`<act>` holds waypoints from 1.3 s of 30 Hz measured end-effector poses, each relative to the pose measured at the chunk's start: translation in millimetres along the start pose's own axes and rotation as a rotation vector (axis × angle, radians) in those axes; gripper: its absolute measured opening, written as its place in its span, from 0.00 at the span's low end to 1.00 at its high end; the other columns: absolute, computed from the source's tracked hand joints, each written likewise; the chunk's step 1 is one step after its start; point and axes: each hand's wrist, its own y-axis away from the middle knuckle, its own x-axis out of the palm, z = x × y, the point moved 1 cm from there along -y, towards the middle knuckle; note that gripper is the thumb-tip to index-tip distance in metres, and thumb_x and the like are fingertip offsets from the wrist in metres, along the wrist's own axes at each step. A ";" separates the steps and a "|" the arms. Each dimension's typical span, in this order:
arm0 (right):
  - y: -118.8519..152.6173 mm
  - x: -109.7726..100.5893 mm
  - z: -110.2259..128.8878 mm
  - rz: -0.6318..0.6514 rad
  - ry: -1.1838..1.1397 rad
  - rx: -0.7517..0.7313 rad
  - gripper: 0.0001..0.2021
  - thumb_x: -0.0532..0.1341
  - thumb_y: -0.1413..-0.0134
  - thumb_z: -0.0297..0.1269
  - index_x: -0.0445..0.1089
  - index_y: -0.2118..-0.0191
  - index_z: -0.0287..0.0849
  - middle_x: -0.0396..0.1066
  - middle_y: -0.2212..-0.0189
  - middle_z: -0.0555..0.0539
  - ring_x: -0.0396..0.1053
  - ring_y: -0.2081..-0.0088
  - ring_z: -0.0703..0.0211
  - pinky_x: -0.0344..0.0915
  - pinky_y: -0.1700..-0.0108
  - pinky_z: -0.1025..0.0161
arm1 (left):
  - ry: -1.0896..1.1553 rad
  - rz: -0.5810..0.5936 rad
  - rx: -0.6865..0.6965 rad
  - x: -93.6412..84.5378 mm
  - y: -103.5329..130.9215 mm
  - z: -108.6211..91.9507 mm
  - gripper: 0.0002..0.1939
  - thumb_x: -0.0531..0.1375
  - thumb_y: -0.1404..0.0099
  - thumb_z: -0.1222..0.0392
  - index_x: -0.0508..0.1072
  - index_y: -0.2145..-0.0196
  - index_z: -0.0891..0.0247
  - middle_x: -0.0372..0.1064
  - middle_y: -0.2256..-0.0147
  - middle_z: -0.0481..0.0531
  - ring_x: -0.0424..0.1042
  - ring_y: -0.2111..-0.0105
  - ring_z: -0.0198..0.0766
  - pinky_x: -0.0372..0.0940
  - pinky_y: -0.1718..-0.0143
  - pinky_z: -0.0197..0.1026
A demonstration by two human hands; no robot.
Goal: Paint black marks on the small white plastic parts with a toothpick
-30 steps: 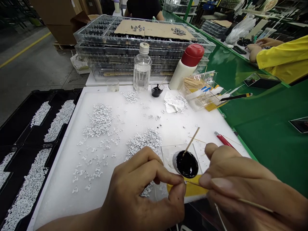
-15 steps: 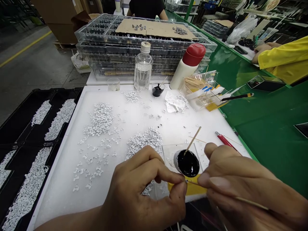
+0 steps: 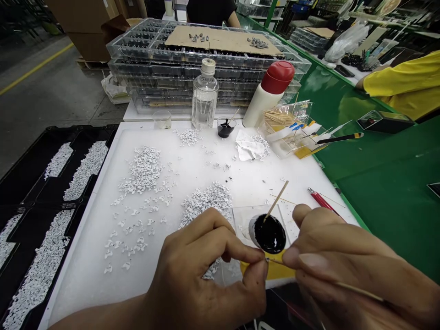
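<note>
This is a factory workshop. A bare grey concrete floor [image 3: 77, 98] with a painted yellow line [image 3: 37, 68] runs along the far left, where large brown cardboard boxes [image 3: 80, 27] stand on a wooden pallet [image 3: 92, 65]. Clear plastic compartmented trays [image 3: 154, 73] are stacked at the far centre; black plastic trays [image 3: 20, 176] at near left hold masses of small white pieces [image 3: 86, 169]. At far right, a person in yellow sleeves [image 3: 405, 80] sits beyond a long green bench surface [image 3: 371, 183].

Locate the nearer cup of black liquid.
The cup is right of centre in the head view, just beyond the left hand's fingers, right of a white-piece pile.
</note>
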 end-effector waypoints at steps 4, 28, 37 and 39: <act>-2.6 -0.7 1.2 0.046 -0.031 -0.045 0.15 0.72 0.43 0.23 0.79 0.51 0.42 0.81 0.62 0.53 0.75 0.68 0.65 0.77 0.69 0.64 | 0.005 -0.007 -0.001 -2.4 1.4 -2.1 0.07 0.65 0.41 0.75 0.78 0.72 0.65 0.69 0.75 0.46 0.71 0.77 0.30 0.68 0.78 0.31; 5.2 10.1 1.7 -0.096 -0.065 -0.002 0.14 0.70 0.38 0.26 0.78 0.49 0.49 0.79 0.61 0.56 0.72 0.67 0.65 0.75 0.52 0.56 | 0.004 0.001 -0.008 -3.6 2.2 -2.7 0.06 0.65 0.42 0.74 0.78 0.72 0.66 0.70 0.74 0.47 0.71 0.77 0.30 0.69 0.77 0.31; 12.1 -5.5 -7.7 -0.002 0.227 -0.077 0.12 0.68 0.40 0.23 0.76 0.52 0.41 0.79 0.60 0.49 0.75 0.59 0.57 0.76 0.54 0.53 | -0.025 -0.008 0.010 -3.5 2.9 -3.3 0.07 0.64 0.41 0.75 0.77 0.73 0.66 0.69 0.76 0.47 0.71 0.77 0.30 0.68 0.78 0.31; 12.7 -5.4 -6.7 -0.030 0.267 -0.032 0.10 0.68 0.39 0.25 0.77 0.53 0.45 0.79 0.63 0.48 0.77 0.60 0.54 0.77 0.59 0.51 | -0.032 -0.004 0.006 -3.3 3.3 -3.3 0.07 0.64 0.41 0.75 0.77 0.73 0.66 0.70 0.75 0.47 0.71 0.77 0.30 0.69 0.78 0.31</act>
